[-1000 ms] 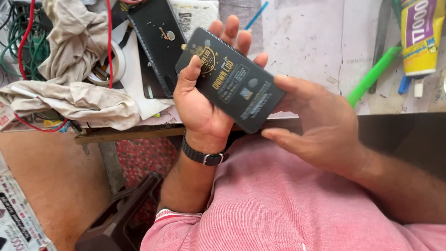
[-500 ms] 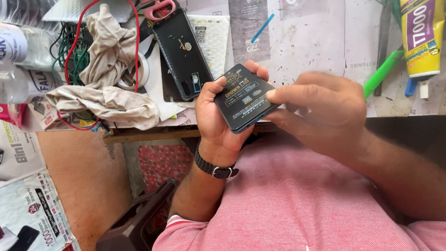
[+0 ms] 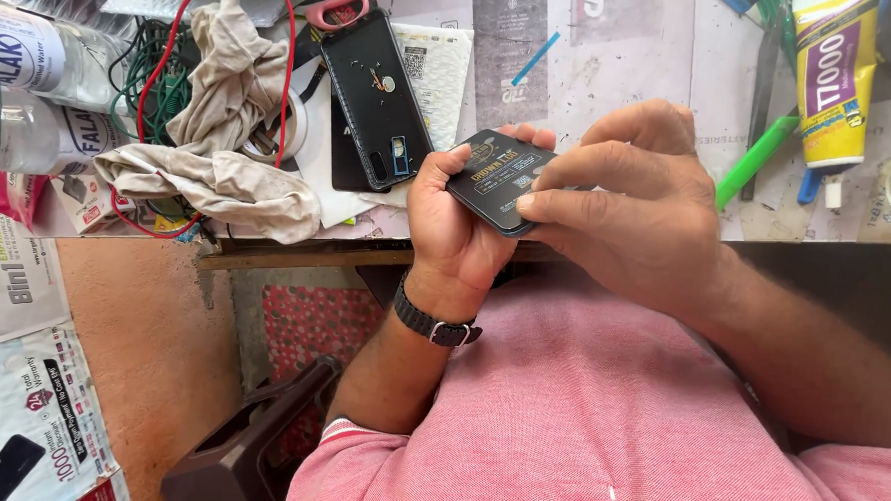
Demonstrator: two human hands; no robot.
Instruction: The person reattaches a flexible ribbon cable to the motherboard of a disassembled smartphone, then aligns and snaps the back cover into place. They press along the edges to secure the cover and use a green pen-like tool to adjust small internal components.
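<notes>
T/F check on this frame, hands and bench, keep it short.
1. Both hands hold the dark flat pack. True.
2. The watch sits on the right hand. False: it is on the wrist of the left hand.
3. The black phone case lies on the bench, untouched. True.
4. The glue tube is in the right hand. False: it lies on the bench.
5. A crumpled cloth lies beside the case. True.

We see a paper-covered wooden workbench (image 3: 613, 77) bearing a crumpled beige cloth rag (image 3: 221, 120) and a black phone back case (image 3: 375, 97). A yellow glue tube (image 3: 828, 82), a green plastic stick (image 3: 755, 164) and clear plastic bottles (image 3: 32, 92) lie there too.
</notes>
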